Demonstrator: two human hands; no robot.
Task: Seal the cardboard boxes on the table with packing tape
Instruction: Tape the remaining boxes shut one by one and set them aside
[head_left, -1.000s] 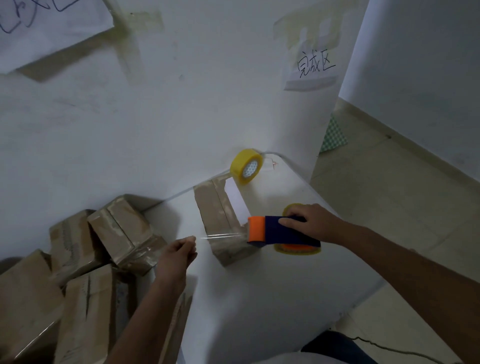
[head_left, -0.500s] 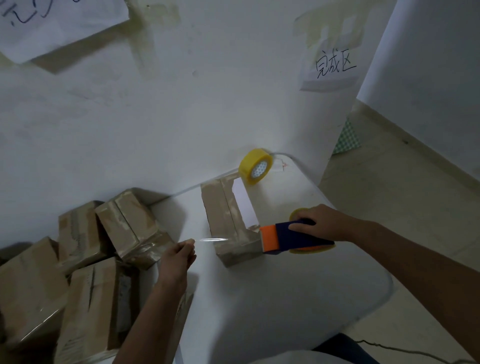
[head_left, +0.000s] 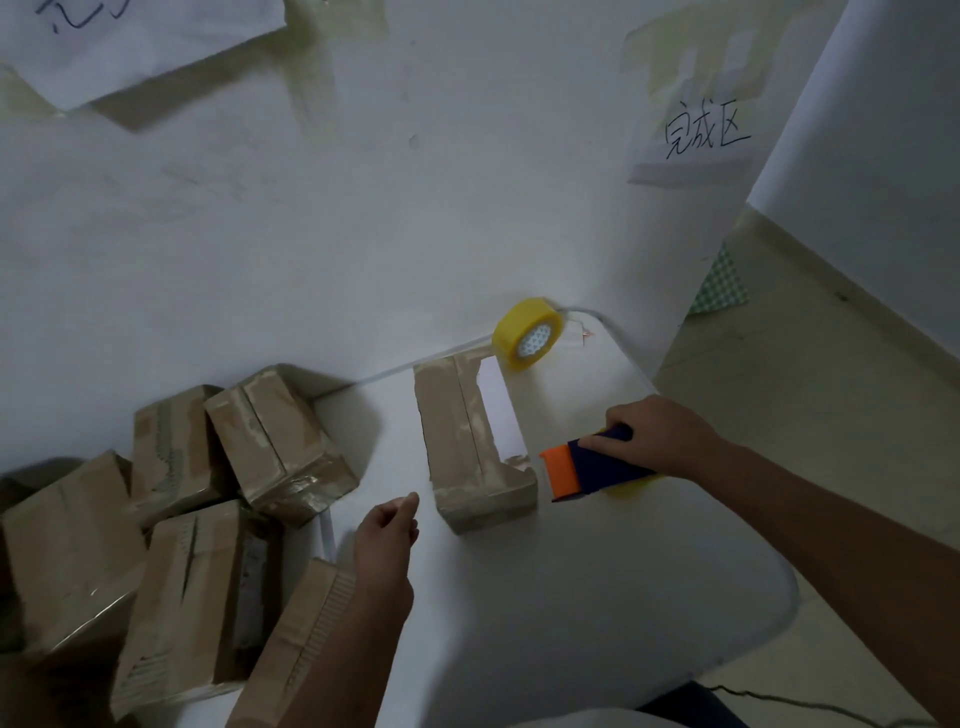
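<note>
A long cardboard box (head_left: 460, 431) lies on the white table (head_left: 571, 597), with a white sheet along its right side. My right hand (head_left: 657, 434) grips a navy and orange tape dispenser (head_left: 589, 467) with a yellow roll, its orange end just right of the box's near corner. Just left of that corner, my left hand (head_left: 387, 532) hovers with thumb and forefinger pinched together, as on the clear tape end. The strand itself is too faint to make out.
A spare yellow tape roll (head_left: 527, 332) leans on the wall behind the box. Several taped cardboard boxes (head_left: 275, 441) are heaped at the table's left. The table's right edge drops to a tiled floor (head_left: 831, 415). Paper signs hang on the wall.
The view shifted right and down. The dispenser moved slightly right, past the box's near corner. My left hand stays pinched near the box; the shiny tape strand no longer shows.
</note>
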